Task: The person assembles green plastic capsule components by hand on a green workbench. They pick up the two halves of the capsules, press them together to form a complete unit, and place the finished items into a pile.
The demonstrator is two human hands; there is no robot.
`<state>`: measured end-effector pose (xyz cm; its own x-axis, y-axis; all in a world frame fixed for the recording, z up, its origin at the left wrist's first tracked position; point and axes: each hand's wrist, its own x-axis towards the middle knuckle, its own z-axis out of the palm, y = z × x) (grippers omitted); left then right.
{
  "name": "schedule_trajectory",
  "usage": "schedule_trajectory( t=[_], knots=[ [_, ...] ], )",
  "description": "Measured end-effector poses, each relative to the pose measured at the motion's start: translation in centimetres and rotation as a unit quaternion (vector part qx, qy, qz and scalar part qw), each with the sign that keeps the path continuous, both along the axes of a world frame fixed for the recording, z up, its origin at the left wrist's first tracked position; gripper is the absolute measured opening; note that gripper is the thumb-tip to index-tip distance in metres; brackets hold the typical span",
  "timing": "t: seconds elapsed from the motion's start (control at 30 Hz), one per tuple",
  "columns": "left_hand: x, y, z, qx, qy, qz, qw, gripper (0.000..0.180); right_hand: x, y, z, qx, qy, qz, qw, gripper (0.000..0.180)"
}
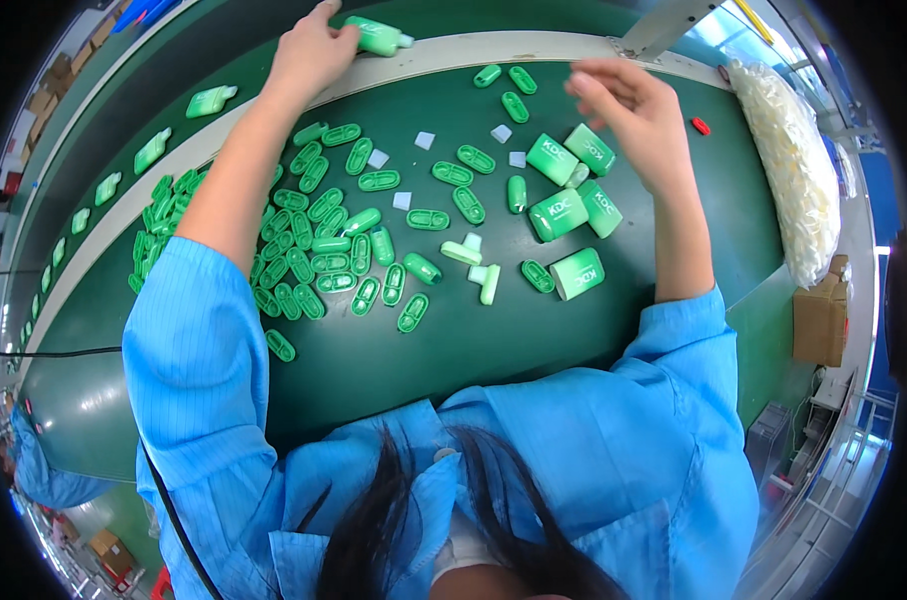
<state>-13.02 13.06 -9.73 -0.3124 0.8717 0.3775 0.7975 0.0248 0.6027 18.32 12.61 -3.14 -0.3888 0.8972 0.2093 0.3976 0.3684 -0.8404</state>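
My left hand point(319, 48) reaches over the pale rail to the far belt. Its thumb and fingers are at the near end of a green vape-like device point(379, 36) with a narrow mouthpiece, which lies flat there. My right hand point(634, 115) hovers above the table, fingers loosely curled and apart, with nothing visible in them. Below it are several green printed housings point(559, 213). Many small green oval caps point(329, 205) lie in a heap under and beside my left forearm. Two pale green mouthpiece parts point(462, 252) sit nearer to me.
Small white squares point(426, 140) are scattered among the caps. More green devices point(154, 150) stand in a row along the far belt point(264, 60). A bag of whitish parts point(786, 165) lies at the right edge, near a red piece point(701, 126). A metal post point(669, 28) rises behind.
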Motion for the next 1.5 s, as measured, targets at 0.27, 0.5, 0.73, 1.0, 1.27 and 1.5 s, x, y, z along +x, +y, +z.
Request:
schedule_trajectory(
  t=[0.27,0.5,0.73,1.0,1.27,1.5],
  knots=[
    [8.6,-5.5,3.8,0.067,0.139,-0.159,0.975,0.017,7.8,-3.2,-1.0,-0.093,-0.170,-0.029,0.981,0.017],
    [17.5,-11.4,2.2,0.036,0.147,-0.305,0.940,0.022,4.2,-3.6,-1.3,0.145,-0.205,0.084,0.964,0.014],
    [13.9,-12.1,2.5,0.000,-0.016,-0.301,0.953,0.037,2.3,-3.7,-0.5,0.031,-0.153,0.075,0.985,0.015],
    [7.9,-11.9,2.4,-0.069,-0.442,-0.250,0.859,0.038,-5.7,-3.2,-0.8,-0.162,0.159,0.134,0.965,0.033],
    [6.0,-11.8,1.1,-0.034,-0.390,-0.259,0.883,0.036,-7.6,-3.3,-1.7,-0.207,0.110,0.175,0.956,0.028],
    [6.4,-11.9,1.2,-0.049,-0.324,-0.268,0.906,0.033,-7.5,-3.0,-2.8,-0.236,0.174,0.168,0.941,0.027]
  ],
)
